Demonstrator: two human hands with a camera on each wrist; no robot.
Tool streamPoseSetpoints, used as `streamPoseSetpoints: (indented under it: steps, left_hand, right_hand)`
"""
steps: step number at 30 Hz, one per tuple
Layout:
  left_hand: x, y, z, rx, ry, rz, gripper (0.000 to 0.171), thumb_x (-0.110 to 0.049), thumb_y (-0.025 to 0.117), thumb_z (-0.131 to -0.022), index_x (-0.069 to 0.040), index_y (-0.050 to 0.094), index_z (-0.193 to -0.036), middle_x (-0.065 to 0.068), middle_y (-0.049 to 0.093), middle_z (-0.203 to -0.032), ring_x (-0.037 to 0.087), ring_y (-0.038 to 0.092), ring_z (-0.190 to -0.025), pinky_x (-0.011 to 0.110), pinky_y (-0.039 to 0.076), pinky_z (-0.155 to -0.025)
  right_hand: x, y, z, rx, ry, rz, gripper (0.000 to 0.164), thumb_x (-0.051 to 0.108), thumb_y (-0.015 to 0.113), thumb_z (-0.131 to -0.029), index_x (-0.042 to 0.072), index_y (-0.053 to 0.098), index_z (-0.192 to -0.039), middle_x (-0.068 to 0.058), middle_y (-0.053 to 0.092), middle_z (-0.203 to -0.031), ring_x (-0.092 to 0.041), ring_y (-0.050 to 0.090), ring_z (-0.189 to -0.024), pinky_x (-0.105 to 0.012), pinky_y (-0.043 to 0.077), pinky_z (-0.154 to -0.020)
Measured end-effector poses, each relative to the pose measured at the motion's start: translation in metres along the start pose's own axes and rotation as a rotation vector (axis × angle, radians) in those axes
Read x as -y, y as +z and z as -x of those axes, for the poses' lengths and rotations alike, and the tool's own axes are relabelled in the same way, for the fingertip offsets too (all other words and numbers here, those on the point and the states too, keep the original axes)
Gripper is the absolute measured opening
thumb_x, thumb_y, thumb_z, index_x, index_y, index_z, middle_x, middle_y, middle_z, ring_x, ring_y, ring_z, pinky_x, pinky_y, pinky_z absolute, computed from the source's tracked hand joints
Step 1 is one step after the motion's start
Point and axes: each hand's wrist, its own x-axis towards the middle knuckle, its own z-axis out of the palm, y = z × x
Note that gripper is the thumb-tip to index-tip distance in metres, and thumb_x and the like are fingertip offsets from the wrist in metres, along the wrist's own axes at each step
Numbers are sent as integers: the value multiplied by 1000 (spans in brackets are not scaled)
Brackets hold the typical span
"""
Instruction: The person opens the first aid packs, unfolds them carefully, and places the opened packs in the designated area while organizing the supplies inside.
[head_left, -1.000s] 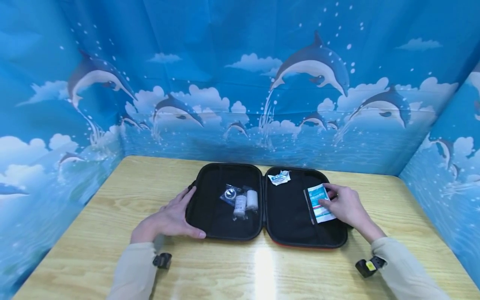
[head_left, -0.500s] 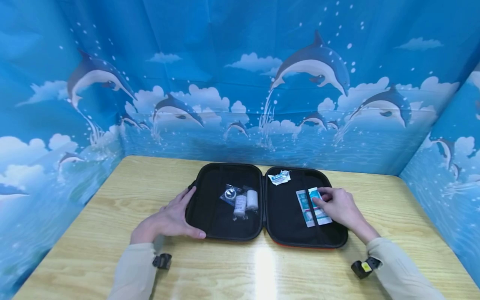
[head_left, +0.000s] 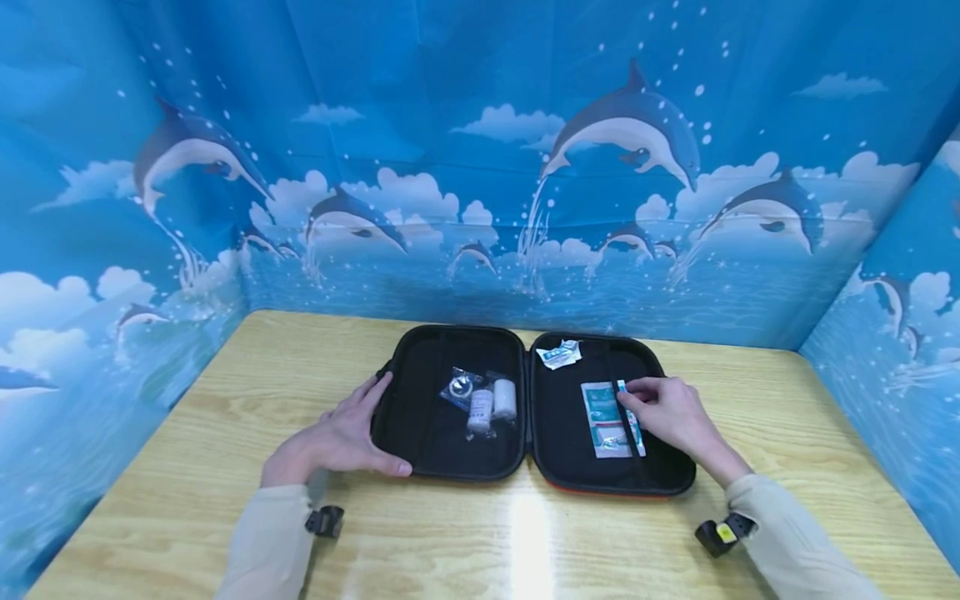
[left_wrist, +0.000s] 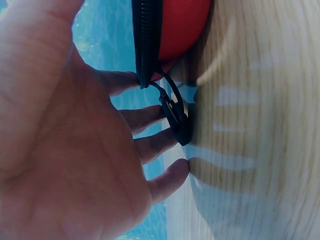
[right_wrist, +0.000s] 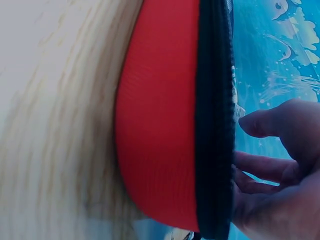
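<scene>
An unfolded black-lined zip case (head_left: 558, 454) lies flat on the table, its red outer shell (right_wrist: 155, 115) showing in the right wrist view. In its right half, a blue-green and white flat packet (head_left: 603, 417) lies under a black elastic strap (head_left: 625, 425). My right hand (head_left: 671, 412) pinches the packet's right edge between thumb and fingers. My left hand (head_left: 337, 437) rests along the outer edge of the left half, thumb at the front corner, fingers stretched beside it. In the left wrist view, those fingers reach by the zipper pull (left_wrist: 175, 117).
Two wrapped white rolls (head_left: 504, 400) and a small bagged ring-shaped item (head_left: 460, 387) lie in the left half. A crumpled blue and white packet (head_left: 558, 355) sits at the back of the right half. A dolphin-print curtain (head_left: 480, 167) encloses the wooden table (head_left: 420, 533).
My right hand has slid the packet leftward, from the strap's right side to mostly past it on the left. My left hand and the case have stayed put.
</scene>
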Motion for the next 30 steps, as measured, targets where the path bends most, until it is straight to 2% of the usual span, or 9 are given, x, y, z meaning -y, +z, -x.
streamPoseSetpoints:
  steps: [4, 10, 17, 24, 27, 30]
  left_hand:
    - [-1, -1, 1, 6, 1, 2, 143, -66, 87, -64, -16, 1, -166, 23, 8, -171, 53, 19, -153, 81, 18, -113]
    - [-2, -1, 1, 10, 16, 3, 142, -65, 87, -65, -16, 0, -166, 23, 8, -171, 53, 20, -152, 81, 19, -111]
    - [-1, -1, 1, 8, 15, 3, 142, -65, 87, -65, -17, 0, -166, 22, 7, -171, 53, 20, -152, 82, 20, -111]
    - [-1, -1, 2, 3, 23, 1, 141, -65, 87, -66, -16, 1, -166, 22, 8, -171, 53, 20, -153, 82, 20, -110]
    - [-1, -1, 3, 2, 25, 3, 141, -65, 87, -66, -16, 1, -166, 22, 7, -171, 53, 19, -153, 82, 20, -110]
    - [-1, -2, 3, 4, 23, 6, 141, -65, 87, -65, -16, 1, -166, 21, 7, -171, 52, 19, -153, 82, 19, -110]
  right_hand:
    - [3, 3, -1, 50, 47, -111, 48, 28, 64, -100, -3, 59, -136, -20, 75, -106, -13, 71, -70, -28, 58, -66]
    - [6, 5, -3, 78, 81, -176, 59, 31, 61, -102, 0, 45, -149, -26, 71, -117, -14, 69, -70, -29, 59, -67]
    - [11, 6, -3, 106, 104, -280, 63, 34, 62, -102, 1, 42, -151, -28, 66, -122, -17, 70, -77, -32, 60, -65]
    - [12, 12, -2, 182, 147, -434, 64, 30, 62, -102, 1, 37, -153, -28, 62, -120, -20, 77, -73, -35, 62, -65]
    - [13, 12, -2, 172, 124, -373, 63, 31, 62, -102, 2, 38, -153, -27, 62, -121, -21, 76, -75, -37, 63, -66]
    - [15, 10, -4, 86, 26, -180, 58, 31, 65, -100, 1, 48, -147, -27, 64, -121, -28, 75, -86, -43, 61, -74]
